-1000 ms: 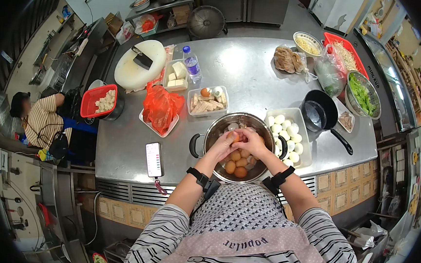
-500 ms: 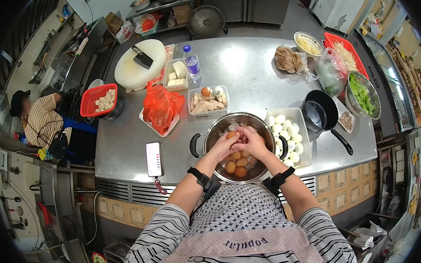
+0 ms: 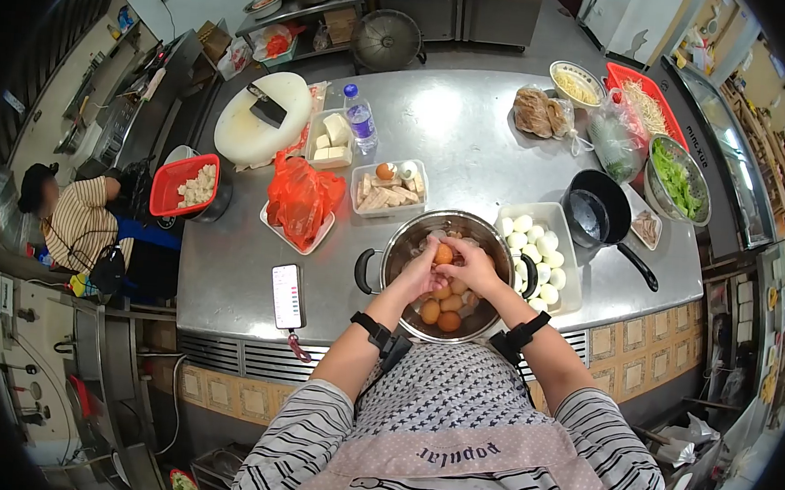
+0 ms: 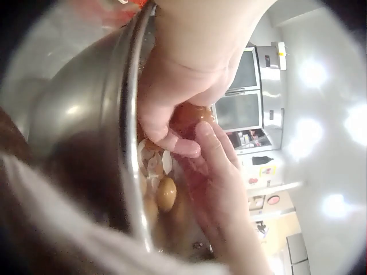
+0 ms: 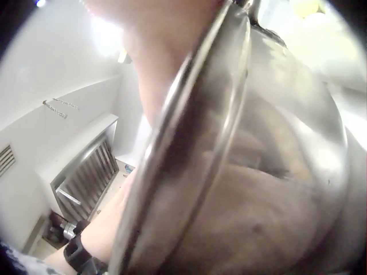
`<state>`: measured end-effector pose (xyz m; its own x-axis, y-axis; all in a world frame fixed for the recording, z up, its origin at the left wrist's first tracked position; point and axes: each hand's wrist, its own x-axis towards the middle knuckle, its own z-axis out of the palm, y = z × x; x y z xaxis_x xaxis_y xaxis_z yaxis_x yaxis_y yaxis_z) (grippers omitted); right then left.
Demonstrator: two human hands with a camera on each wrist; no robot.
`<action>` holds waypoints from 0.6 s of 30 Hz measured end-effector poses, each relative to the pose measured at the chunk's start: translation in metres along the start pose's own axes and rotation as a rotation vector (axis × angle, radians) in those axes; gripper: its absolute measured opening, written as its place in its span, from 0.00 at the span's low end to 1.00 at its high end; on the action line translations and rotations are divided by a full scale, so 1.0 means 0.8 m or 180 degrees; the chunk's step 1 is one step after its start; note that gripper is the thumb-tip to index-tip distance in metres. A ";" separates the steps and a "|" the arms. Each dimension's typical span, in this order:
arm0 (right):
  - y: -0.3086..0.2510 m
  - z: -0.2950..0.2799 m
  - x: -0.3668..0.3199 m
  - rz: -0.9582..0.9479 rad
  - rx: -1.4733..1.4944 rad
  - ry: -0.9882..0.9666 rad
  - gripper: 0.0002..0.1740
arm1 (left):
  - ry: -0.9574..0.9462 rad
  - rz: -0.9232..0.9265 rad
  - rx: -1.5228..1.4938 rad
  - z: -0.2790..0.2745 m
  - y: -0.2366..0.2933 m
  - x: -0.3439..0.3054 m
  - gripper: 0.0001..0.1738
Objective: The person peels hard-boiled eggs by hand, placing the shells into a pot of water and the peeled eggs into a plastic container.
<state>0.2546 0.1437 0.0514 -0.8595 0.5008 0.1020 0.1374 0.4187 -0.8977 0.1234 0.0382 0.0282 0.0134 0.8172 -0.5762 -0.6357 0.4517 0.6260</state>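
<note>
Both hands meet over a steel pot [image 3: 390, 315]. The left hand [image 3: 419, 271] and the right hand [image 3: 473, 269] hold one brown egg [image 3: 445, 253] between them, fingers curled round its sides. In the left wrist view the left hand [image 4: 178, 86] and right hand [image 4: 215, 177] close on the egg [image 4: 192, 116], which they partly cover. Below them in the pot lie several brown eggs [image 3: 448, 321] and pieces of shell [image 4: 167, 162]. The pot's wall [image 5: 229, 143] fills much of the right wrist view and hides the fingers there.
Right of the pot is a tray [image 3: 572, 295] of peeled white eggs, then a black saucepan [image 3: 597, 209]. A phone [image 3: 286, 296], a red bag [image 3: 302, 204], food boxes [image 3: 387, 207] and a bottle [image 3: 359, 122] stand left and behind. Another person [image 3: 85, 219] sits at far left.
The held egg has turned up and moved slightly right between the fingertips, showing more of its brown surface. The hands have shifted only a little.
</note>
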 end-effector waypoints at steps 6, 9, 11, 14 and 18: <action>0.006 -0.003 0.001 0.0416 -0.0606 0.0311 0.28 | 0.0880 0.0470 0.0445 -0.003 -0.007 0.003 0.25; 0.014 0.004 0.003 0.0655 0.0076 0.0407 0.24 | 0.1293 0.0645 0.0541 0.005 -0.005 0.000 0.28; 0.015 0.005 0.005 0.0850 0.0553 0.0414 0.22 | 0.1397 0.0983 0.0878 0.016 0.003 -0.011 0.30; 0.018 0.004 0.007 0.1173 0.0982 0.0344 0.19 | 0.1692 0.2365 0.2602 0.005 -0.011 0.006 0.36; 0.019 0.001 0.007 0.1184 0.0729 0.0160 0.17 | 0.0650 0.1323 0.1019 0.013 0.001 -0.006 0.39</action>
<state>0.2515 0.1525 0.0381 -0.7463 0.6244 -0.2304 0.3154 0.0270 -0.9486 0.1310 0.0379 0.0368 -0.3581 0.8782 -0.3171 -0.2893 0.2185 0.9320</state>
